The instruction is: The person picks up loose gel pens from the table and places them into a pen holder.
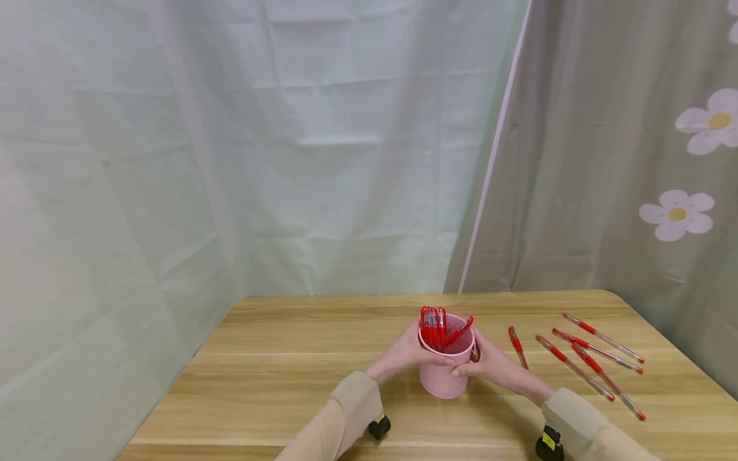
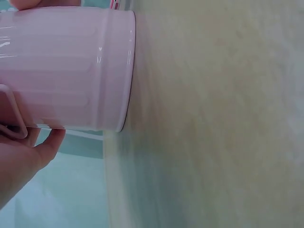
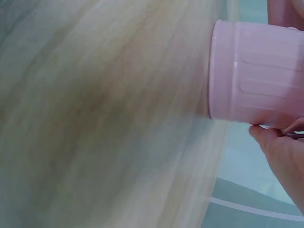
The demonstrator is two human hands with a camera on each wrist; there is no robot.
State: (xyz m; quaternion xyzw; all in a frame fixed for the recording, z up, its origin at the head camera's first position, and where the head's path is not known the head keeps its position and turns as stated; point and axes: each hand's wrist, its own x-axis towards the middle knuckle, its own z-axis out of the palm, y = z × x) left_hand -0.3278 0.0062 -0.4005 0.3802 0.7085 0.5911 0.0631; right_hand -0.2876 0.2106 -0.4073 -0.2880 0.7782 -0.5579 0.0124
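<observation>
Our left hand (image 1: 406, 354) and right hand (image 1: 492, 365) grasp opposite sides of the pink bucket (image 1: 441, 382), which appears to stand upright on the wooden table (image 1: 300, 384), mouth up, long axis vertical. We judge the step to be steadying or positioning it with red pens (image 1: 432, 328) inside; the next move calls for keeping it level, away from the loose pens (image 1: 572, 365) at right.

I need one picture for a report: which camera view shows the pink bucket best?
The head view: the pink bucket shows from rim to base, with red pens inside, though the left hand and right hand partly cover it. Both wrist views show its lower wall and base larger, but the picture edge cuts off its rim.
</observation>
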